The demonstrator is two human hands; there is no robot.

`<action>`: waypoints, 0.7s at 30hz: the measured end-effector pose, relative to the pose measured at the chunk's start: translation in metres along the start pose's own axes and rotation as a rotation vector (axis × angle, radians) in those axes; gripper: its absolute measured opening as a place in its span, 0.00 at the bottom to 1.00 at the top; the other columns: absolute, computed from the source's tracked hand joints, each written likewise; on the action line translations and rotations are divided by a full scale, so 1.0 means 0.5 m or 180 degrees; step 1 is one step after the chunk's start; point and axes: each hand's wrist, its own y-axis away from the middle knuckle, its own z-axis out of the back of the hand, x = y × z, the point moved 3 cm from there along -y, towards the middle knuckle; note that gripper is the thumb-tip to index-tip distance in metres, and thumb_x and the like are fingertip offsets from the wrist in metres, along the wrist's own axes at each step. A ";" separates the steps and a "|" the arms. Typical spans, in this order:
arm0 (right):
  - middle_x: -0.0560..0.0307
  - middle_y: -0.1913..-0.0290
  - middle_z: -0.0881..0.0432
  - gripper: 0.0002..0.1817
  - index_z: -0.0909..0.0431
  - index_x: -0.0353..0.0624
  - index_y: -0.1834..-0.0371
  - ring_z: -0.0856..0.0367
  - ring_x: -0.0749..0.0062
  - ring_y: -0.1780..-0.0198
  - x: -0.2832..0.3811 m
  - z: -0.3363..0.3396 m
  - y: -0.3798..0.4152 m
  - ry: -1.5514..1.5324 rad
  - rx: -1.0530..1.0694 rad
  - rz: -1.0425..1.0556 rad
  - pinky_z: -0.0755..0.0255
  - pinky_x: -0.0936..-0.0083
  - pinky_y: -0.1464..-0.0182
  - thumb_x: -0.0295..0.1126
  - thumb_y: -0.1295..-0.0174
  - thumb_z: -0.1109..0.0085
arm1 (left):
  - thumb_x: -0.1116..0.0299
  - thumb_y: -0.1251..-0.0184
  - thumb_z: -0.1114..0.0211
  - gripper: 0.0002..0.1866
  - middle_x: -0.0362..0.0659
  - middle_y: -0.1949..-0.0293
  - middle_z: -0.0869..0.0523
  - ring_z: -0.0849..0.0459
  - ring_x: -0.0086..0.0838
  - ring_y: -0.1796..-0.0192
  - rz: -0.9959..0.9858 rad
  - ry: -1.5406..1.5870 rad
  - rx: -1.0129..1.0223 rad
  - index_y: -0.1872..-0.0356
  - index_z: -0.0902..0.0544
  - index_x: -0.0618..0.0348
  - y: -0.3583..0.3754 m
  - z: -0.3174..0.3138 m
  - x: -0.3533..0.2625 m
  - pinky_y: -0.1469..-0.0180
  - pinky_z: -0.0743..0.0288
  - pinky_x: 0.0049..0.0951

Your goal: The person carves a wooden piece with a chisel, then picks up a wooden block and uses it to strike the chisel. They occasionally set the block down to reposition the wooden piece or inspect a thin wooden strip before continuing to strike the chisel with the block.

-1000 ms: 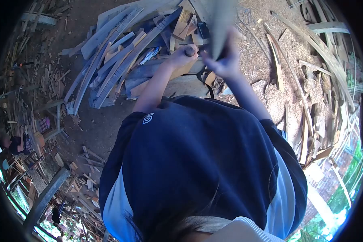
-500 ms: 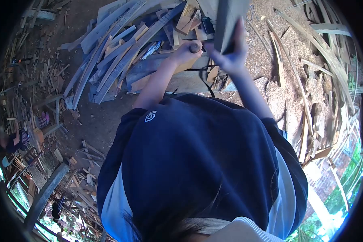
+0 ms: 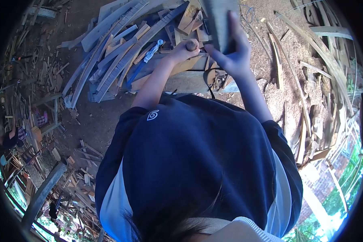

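Note:
Near the top centre, my left hand (image 3: 184,51) is wrapped round the rounded end of a wooden handle (image 3: 190,46); whatever the handle leads to is hidden below the fist. To its right, my right hand (image 3: 237,58) grips a wide grey wooden board (image 3: 222,22) that stands up toward the camera and runs out of the top edge. The thumb lies near the board's lower end, the fingers along its right side. My two hands are close together but apart.
Long curved wooden strips (image 3: 123,64) pile up on the left, with a blue-and-white cloth (image 3: 152,51) among them. Sawdust (image 3: 266,48) and curved offcuts (image 3: 292,68) cover the right side. A person (image 3: 13,136) is at the far left amid scattered wood.
The board has tilted and shifted slightly left at its top. My left hand has moved a little left, and my right hand slightly right. More of the blue-and-white cloth shows.

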 end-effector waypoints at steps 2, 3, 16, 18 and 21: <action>0.46 0.50 0.19 0.50 0.37 0.54 0.25 0.18 0.60 0.55 -0.078 -0.053 0.079 -0.0214 -0.0120 -0.0209 0.23 0.68 0.49 0.33 0.57 0.24 | 0.70 0.40 0.31 0.09 0.36 0.67 0.16 0.20 0.26 0.61 0.0031 0.0303 0.0009 0.59 0.15 0.59 0.001 -0.002 0.006 0.51 0.27 0.29; 0.41 0.48 0.19 0.49 0.33 0.67 0.26 0.16 0.51 0.56 -0.104 -0.070 0.108 -0.0432 -0.0242 -0.0406 0.22 0.66 0.48 0.36 0.59 0.25 | 0.68 0.39 0.30 0.11 0.38 0.64 0.15 0.19 0.27 0.58 -0.0020 0.0318 0.0038 0.56 0.16 0.59 0.001 -0.007 0.019 0.49 0.26 0.29; 0.49 0.51 0.19 0.51 0.37 0.76 0.25 0.15 0.57 0.53 0.006 -0.051 0.047 0.0128 0.0802 -0.0876 0.21 0.65 0.48 0.37 0.58 0.26 | 0.63 0.42 0.25 0.26 0.43 0.45 0.16 0.20 0.29 0.42 0.0048 -0.0037 0.0003 0.42 0.20 0.56 -0.006 -0.014 0.046 0.39 0.26 0.32; 0.44 0.46 0.19 0.51 0.37 0.73 0.25 0.16 0.50 0.50 0.017 -0.042 0.047 -0.0267 -0.0143 -0.0397 0.22 0.62 0.46 0.37 0.59 0.27 | 0.65 0.40 0.28 0.19 0.41 0.52 0.16 0.20 0.27 0.47 0.0135 -0.0462 0.0136 0.47 0.19 0.56 0.007 -0.013 -0.004 0.40 0.26 0.32; 0.42 0.47 0.20 0.51 0.38 0.76 0.25 0.16 0.48 0.49 -0.052 -0.087 0.121 0.0971 0.1283 -0.1249 0.22 0.60 0.45 0.37 0.59 0.28 | 0.67 0.36 0.30 0.18 0.40 0.51 0.18 0.21 0.27 0.46 -0.0501 -0.0036 0.0176 0.47 0.21 0.57 -0.021 -0.033 0.057 0.40 0.26 0.33</action>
